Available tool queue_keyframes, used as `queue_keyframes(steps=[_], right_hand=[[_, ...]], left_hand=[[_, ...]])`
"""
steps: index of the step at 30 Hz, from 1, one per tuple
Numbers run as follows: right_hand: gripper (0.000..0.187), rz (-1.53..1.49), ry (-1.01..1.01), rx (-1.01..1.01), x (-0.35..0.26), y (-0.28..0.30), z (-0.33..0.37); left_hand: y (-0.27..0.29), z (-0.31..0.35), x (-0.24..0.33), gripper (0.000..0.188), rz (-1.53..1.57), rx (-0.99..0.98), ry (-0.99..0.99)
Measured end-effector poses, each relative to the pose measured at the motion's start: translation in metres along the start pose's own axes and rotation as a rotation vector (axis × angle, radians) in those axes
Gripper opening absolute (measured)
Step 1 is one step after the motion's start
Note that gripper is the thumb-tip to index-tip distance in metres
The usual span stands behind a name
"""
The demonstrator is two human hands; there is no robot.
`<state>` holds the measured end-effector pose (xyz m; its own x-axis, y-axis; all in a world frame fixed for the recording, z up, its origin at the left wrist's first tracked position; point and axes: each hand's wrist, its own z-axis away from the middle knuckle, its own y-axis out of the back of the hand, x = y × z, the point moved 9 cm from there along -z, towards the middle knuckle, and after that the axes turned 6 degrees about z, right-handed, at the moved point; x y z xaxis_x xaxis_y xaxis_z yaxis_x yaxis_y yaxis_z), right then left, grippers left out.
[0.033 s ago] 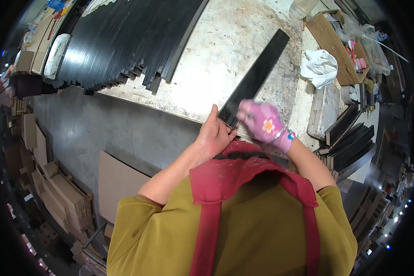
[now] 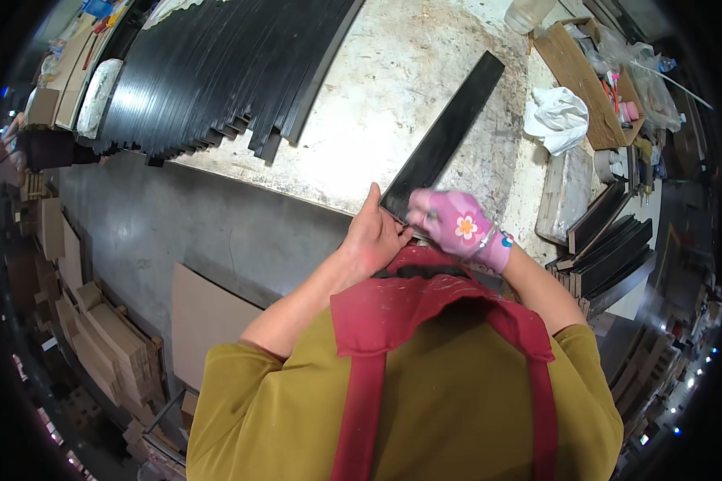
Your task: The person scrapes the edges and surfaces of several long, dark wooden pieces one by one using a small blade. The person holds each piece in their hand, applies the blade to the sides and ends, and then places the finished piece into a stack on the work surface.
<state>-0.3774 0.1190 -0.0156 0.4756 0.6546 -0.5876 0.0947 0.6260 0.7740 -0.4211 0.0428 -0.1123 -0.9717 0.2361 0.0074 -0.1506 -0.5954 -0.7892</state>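
Observation:
A long flat black strip (image 2: 449, 128) lies slantwise on the worktable, its near end at the front edge. My bare left hand (image 2: 371, 232) grips that near end, thumb pointing up along its left side and fingers curled under. Over the right side of the same end is my right hand (image 2: 455, 222), in a pink glove with a flower print. Its fingers are curled together and slightly blurred. Whatever they hold, if anything, I cannot make out.
Many black strips (image 2: 225, 72) lie side by side at the left of the whitish worktable (image 2: 377, 88). To the right are a crumpled white cloth (image 2: 556, 119), a cardboard box (image 2: 582, 80) of small items and stacked dark pieces (image 2: 614, 256). Cardboard sheets (image 2: 204, 321) stand at lower left.
My right hand has shifted slightly down and toward the strip's near end, its fingers more curled. My left hand and the strip stay in place.

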Motion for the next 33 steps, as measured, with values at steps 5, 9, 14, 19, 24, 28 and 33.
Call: queue_keyframes(steps=[5,9,14,19,24,28,33], right_hand=[[0.027,-0.686,-0.280,0.129,0.043,0.040,-0.006],[0.019,-0.821,-0.321,0.343,0.107,0.047,-0.014],[0.022,-0.205,-0.250,0.340,0.090,0.045,-0.027],[0.023,-0.347,-0.276,0.135,0.105,0.015,-0.022],[0.015,-0.359,-0.119,0.268,0.099,0.030,-0.024],[0.019,-0.113,-0.197,0.312,0.074,0.044,-0.020],[0.017,-0.120,0.011,0.074,0.014,0.001,-0.007]], left_hand=[[-0.007,0.004,0.009,0.053,-0.040,-0.014,-0.020],[-0.014,0.011,0.025,0.045,-0.363,0.113,-0.169],[-0.001,0.001,0.041,0.038,-0.551,0.140,-0.308],[-0.010,0.006,0.031,0.044,-0.531,-0.041,-0.276],[-0.019,0.008,0.027,0.064,-0.369,-0.160,-0.173],[-0.019,0.005,0.028,0.072,-0.227,-0.122,-0.167],[-0.026,0.007,0.029,0.076,-0.233,-0.116,-0.190]])
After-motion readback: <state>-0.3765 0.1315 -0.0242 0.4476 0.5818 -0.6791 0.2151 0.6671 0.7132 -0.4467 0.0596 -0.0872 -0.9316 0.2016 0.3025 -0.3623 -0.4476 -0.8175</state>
